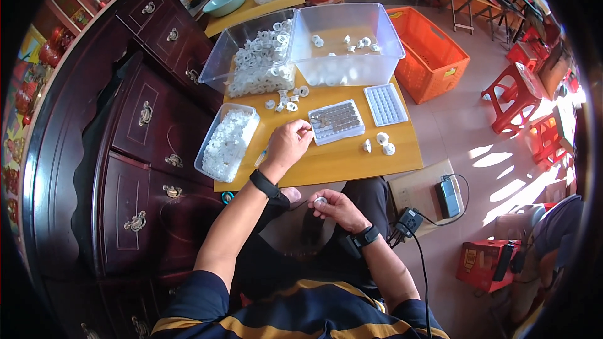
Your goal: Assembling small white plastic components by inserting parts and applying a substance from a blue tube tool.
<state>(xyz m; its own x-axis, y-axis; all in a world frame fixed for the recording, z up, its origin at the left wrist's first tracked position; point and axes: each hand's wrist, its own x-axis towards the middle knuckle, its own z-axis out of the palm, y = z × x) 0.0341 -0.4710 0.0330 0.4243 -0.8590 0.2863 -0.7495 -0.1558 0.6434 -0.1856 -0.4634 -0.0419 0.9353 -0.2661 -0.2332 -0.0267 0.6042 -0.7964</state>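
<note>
Over the left edge of a white tray (pixel 344 139), my left hand (pixel 288 145) has its thumb and fingertips pinched together; whatever is between them is too small to make out. Rows of small grey and brownish round pieces (pixel 336 119) fill much of that tray. Lower down, in front of my lap, my right hand (pixel 343 209) grips a small round white plastic piece (pixel 320 201) between thumb and fingers. Several similar white plastic caps (pixel 389 149) lie right of the tray. More loose white fittings (pixel 291 107) are scattered beyond my left hand.
A tub (pixel 211 174) of small translucent parts stands at left on the wooden table (pixel 326 170). Behind are two large clear bins (pixel 348 74), one heaped, one with several pieces. A second pocketed tray (pixel 385 105) and an orange crate (pixel 433 81) are at right. Dark drawers (pixel 135 144) flank the left.
</note>
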